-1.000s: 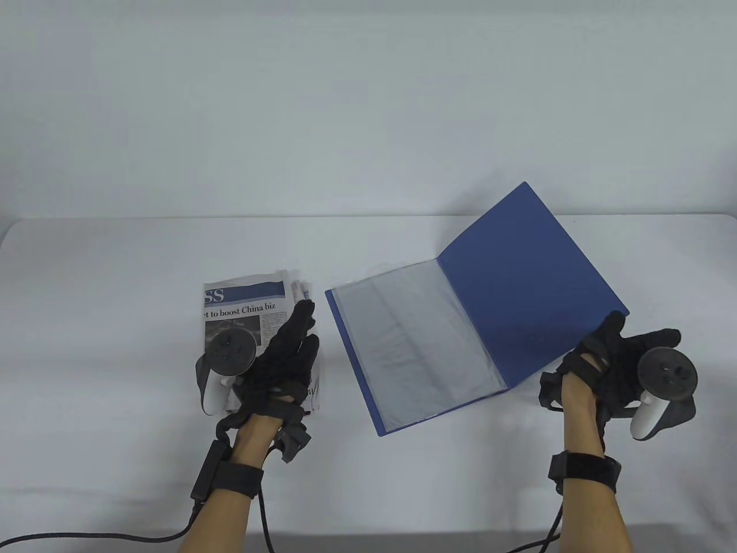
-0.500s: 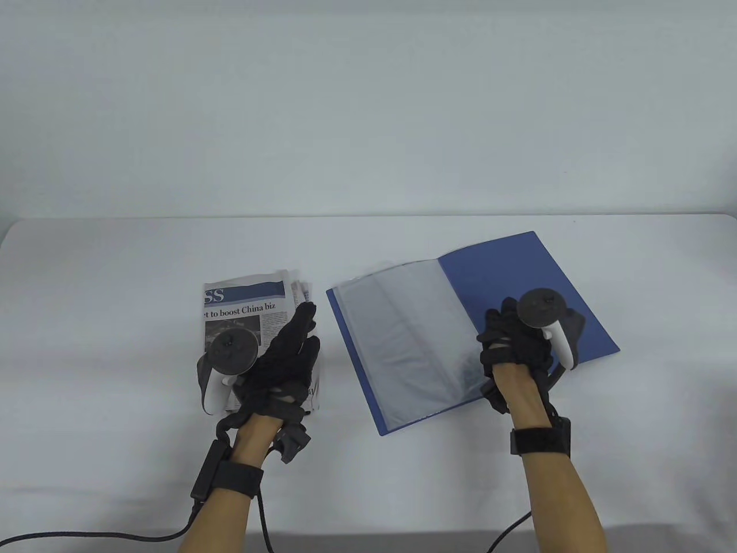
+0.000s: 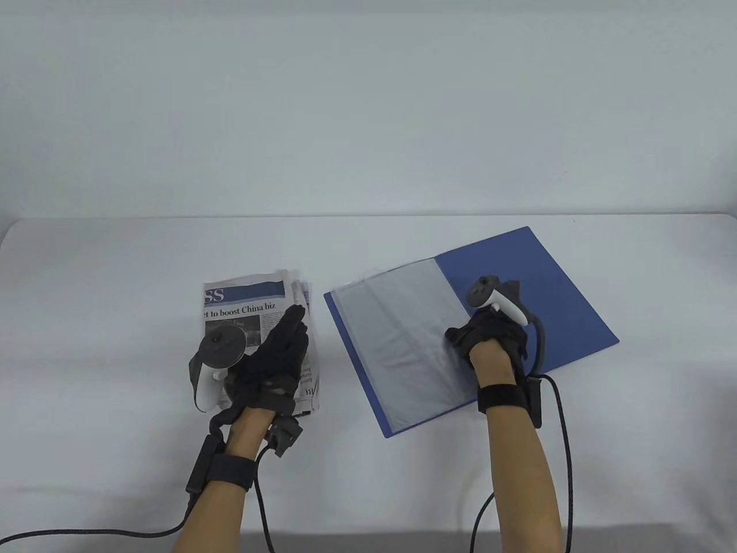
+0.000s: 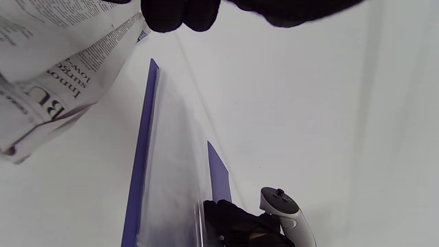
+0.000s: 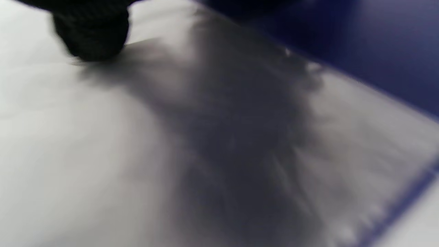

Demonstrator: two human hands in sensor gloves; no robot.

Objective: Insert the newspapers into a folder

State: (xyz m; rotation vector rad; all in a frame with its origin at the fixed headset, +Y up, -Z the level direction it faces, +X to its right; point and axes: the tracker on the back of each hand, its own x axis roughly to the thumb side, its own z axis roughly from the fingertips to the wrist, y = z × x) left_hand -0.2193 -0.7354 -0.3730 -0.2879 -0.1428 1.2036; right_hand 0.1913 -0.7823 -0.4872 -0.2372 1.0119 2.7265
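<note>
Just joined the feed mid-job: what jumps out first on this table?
The open blue folder lies right of centre, clear sleeves up, with the right hand on its sleeve pages near the spine. Left of it, the left hand rests on the folded newspapers.

Gloved fingertip (image 5: 91, 32) touching clear sleeve (image 5: 171, 144); blue folder (image 5: 370, 51) beyond.

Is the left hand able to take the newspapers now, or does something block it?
Probably yes. The left hand already rests on the newspapers, and nothing lies over them. The folder lies apart, under the right hand.
</note>
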